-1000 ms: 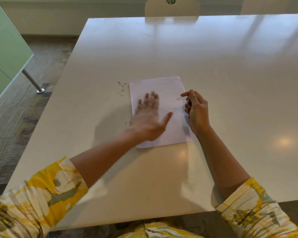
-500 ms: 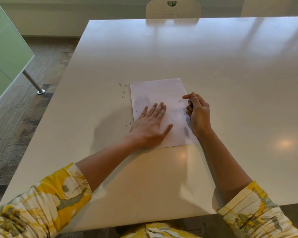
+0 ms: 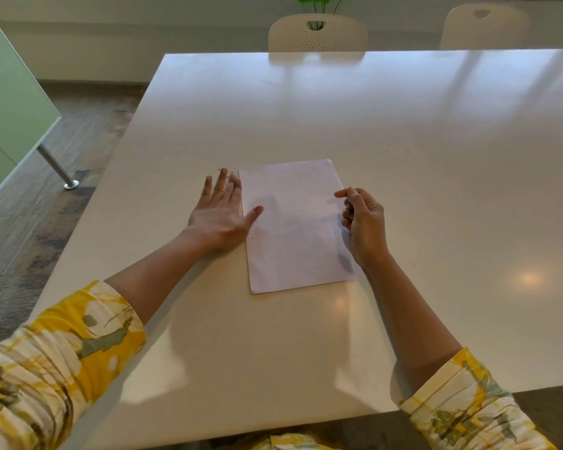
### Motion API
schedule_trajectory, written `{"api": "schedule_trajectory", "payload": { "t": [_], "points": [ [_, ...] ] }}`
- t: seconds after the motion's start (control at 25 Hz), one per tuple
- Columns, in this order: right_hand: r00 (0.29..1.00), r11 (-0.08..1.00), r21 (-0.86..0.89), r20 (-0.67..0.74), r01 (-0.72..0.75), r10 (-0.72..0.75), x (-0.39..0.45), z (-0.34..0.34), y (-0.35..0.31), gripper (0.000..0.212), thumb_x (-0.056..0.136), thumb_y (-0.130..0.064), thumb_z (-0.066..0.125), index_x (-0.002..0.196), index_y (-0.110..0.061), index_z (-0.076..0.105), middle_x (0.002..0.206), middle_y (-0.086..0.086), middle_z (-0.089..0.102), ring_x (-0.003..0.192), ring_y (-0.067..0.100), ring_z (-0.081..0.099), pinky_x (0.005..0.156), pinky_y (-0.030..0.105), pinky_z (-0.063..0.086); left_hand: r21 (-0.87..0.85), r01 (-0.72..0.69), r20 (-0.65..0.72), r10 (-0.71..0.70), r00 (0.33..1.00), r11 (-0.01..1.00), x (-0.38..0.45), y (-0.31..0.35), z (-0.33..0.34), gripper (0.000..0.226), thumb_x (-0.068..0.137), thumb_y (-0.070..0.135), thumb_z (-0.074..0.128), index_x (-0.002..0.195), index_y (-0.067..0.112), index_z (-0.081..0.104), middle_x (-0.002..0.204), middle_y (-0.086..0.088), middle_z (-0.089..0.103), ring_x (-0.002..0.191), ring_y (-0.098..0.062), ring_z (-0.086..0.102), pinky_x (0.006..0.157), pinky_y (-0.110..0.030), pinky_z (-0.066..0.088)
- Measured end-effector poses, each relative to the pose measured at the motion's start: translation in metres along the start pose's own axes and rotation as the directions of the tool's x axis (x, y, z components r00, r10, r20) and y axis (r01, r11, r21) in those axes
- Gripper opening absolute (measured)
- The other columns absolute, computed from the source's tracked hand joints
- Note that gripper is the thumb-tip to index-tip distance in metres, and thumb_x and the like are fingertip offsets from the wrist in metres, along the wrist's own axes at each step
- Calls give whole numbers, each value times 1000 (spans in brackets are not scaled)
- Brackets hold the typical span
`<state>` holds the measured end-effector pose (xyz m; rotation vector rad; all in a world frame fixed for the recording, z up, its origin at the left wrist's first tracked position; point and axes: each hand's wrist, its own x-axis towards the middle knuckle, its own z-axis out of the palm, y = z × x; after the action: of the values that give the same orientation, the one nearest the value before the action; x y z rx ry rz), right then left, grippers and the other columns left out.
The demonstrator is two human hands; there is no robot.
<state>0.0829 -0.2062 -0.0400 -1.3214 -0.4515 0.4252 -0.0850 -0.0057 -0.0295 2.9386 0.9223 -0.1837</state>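
Note:
A white sheet of paper (image 3: 293, 225) lies flat on the white table (image 3: 436, 151), long side pointing away from me. My left hand (image 3: 220, 212) rests flat on the table just left of the sheet, fingers straight and only the thumb lying across the sheet's left edge. At the sheet's right edge is my right hand (image 3: 364, 219). Its fingers are curled in, and the index finger and thumb point left over the edge. I see nothing held in it.
A few small dark specks (image 3: 223, 171) lie at my left fingertips. Two pale chairs (image 3: 317, 34) (image 3: 485, 26) stand at the table's far side, with a green plant (image 3: 319, 1) behind. A green panel on a metal leg (image 3: 56, 170) stands on the floor to the left.
My left hand has slid leftward off the middle of the paper onto the table beside it. The right hand has stayed at the right edge. The view has tilted up.

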Motion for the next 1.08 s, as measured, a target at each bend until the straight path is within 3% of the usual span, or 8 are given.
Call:
{"api": "schedule_trajectory", "payload": {
  "t": [0.16, 0.24, 0.36, 0.44, 0.56, 0.76, 0.96, 1.08],
  "points": [
    [1000, 1000, 7, 14, 13, -13, 1, -1, 2, 33, 106, -14, 40, 90, -10, 68, 62, -2, 38, 51, 9, 32, 48, 21, 31, -142, 15, -249, -50, 967, 990, 12, -21, -15, 56, 107, 43, 20, 152, 15, 38, 168, 1, 6, 150, -21, -24, 117, -46, -22],
    [1000, 1000, -1, 18, 10, -10, 2, -1, 2, 32, 106, -15, 40, 91, -9, 68, 62, -2, 38, 51, 10, 32, 48, 21, 32, -375, -38, -422, -134, 896, 926, 13, -26, -24, 34, 105, 32, 46, 128, 17, 66, 160, -4, 34, 154, -27, 3, 122, -44, -1],
    [1000, 1000, 7, 22, -1, 1, 2, 0, 1, 33, 106, -14, 40, 90, -10, 68, 63, -1, 37, 50, 9, 32, 47, 20, 31, -561, -66, -525, -293, 799, 825, 10, -24, -33, 23, 94, 28, 68, 103, 8, 75, 132, -11, 63, 133, -28, 45, 108, -39, 34],
    [1000, 1000, 14, 25, -4, 3, 2, 0, 0, 32, 106, -14, 40, 89, -10, 68, 64, 0, 37, 49, 9, 31, 46, 19, 31, -541, -117, -556, -250, 792, 833, 4, -14, -34, 17, 93, 23, 69, 98, 7, 73, 125, -10, 65, 122, -27, 52, 102, -36, 37],
    [1000, 1000, 9, 27, -9, 9, 1, 1, -1, 32, 105, -13, 41, 89, -10, 68, 65, 2, 34, 51, 10, 30, 45, 19, 30, -609, -280, -454, -36, 890, 742, -13, 21, -26, 26, 95, 13, 65, 120, 6, 64, 136, -11, 56, 129, -26, 51, 108, -26, 33],
    [999, 998, 48, 22, -26, 25, 1, 2, -2, 31, 105, -15, 41, 89, -8, 66, 65, 2, 34, 51, 9, 29, 45, 17, 30, -554, -368, -138, 353, 925, 747, -38, 110, 5, 53, 107, 34, 36, 156, 14, 27, 166, 0, 15, 153, -11, 2, 121, -28, 2],
    [999, 999, 39, 30, -28, 26, -2, 0, -3, 31, 106, -17, 40, 91, -10, 66, 66, 1, 38, 54, 9, 33, 50, 17, 34, -199, -377, -55, 374, 926, 905, -29, 117, 24, 74, 102, 62, 17, 159, 19, -4, 167, 2, -11, 151, -10, -17, 124, -35, -8],
    [1000, 999, 30, 12, -22, 21, -2, 0, -3, 31, 106, -17, 41, 91, -9, 67, 64, -1, 37, 53, 8, 32, 48, 16, 33, -154, -315, -32, 313, 949, 937, -16, 94, 20, 86, 95, 73, 14, 159, 19, -8, 166, 3, -14, 150, -9, -17, 124, -37, -7]
  ]
}}
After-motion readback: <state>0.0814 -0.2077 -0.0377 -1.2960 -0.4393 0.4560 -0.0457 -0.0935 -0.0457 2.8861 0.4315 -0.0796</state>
